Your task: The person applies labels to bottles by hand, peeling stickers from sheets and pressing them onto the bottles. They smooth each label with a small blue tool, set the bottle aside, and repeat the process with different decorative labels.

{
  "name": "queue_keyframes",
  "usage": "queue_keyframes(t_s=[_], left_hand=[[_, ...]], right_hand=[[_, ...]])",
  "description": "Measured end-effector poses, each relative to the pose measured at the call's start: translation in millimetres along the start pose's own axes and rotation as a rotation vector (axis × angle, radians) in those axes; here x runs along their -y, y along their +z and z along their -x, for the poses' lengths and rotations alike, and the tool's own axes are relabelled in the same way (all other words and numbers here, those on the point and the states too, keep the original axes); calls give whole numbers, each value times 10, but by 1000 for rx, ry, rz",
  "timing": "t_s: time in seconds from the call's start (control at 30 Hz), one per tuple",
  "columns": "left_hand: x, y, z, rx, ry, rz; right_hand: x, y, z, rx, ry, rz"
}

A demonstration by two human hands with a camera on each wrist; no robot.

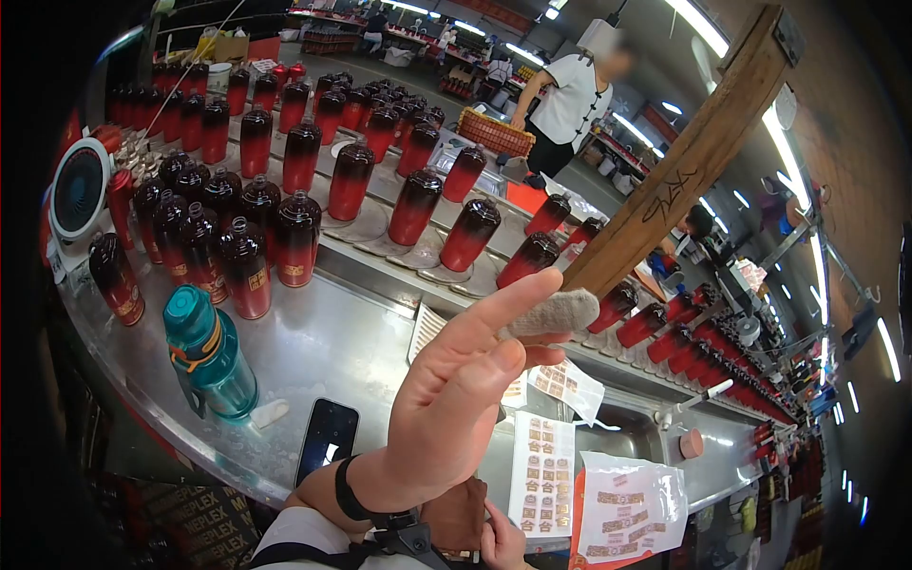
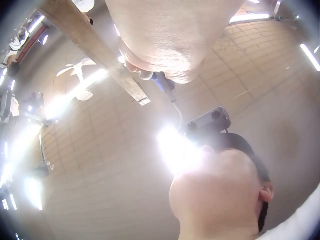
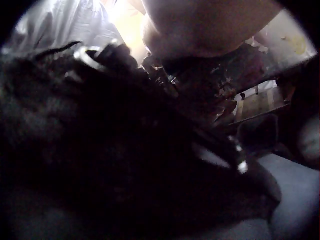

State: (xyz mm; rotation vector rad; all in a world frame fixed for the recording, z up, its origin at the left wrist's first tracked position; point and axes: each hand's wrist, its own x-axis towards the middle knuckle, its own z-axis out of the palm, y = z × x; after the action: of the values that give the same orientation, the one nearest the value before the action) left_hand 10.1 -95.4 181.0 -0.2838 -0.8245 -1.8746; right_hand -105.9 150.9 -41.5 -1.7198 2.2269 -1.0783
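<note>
1. Left hand (image 1: 446, 408), raised above surface (image 1: 294, 363): fingers partly spread, nothing seen held
2. Brown item (image 1: 456, 513), low, by right hand (image 1: 505, 543): fingers' grip, cannot tell
3. Label sheet (image 1: 541, 465), on surface: seemingly between labels; next likely calls for right hand freed

Everyday items on a metal workbench in a busy workshop.

A teal drinking bottle (image 1: 223, 370) with an orange band stands on the shiny metal workbench (image 1: 366, 318), a small white object (image 1: 269, 413) just beside its base. Nearby, a dark-screened phone (image 1: 328, 442) lies flat. A small white fan (image 1: 81, 195) is at the far left. To the right, a tap (image 1: 698, 401) reaches over a sink (image 1: 638, 443). A thick wooden post (image 1: 684, 161) with dark scrawled marks slants across the view. Behind it, a person in a white top (image 1: 568, 103) holds a woven basket (image 1: 496, 131). Bright strip lights (image 1: 698, 24) line the ceiling; the left wrist view shows a white ceiling fan (image 2: 79, 71).
</note>
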Motion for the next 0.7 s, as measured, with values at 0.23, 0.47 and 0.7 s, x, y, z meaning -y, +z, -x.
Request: queue_keyframes(t_s=[0.23,0.47,0.7], left_hand=[[-11,-4,-8,-27,33,-75],[21,-1,-8,-26,47,-15],[46,-43,-7,12,8,3]], right_hand=[[-14,29,18,-29,-13,39],[18,13,-19,-27,-12,31],[-33,37,6,-25,-9,49]])
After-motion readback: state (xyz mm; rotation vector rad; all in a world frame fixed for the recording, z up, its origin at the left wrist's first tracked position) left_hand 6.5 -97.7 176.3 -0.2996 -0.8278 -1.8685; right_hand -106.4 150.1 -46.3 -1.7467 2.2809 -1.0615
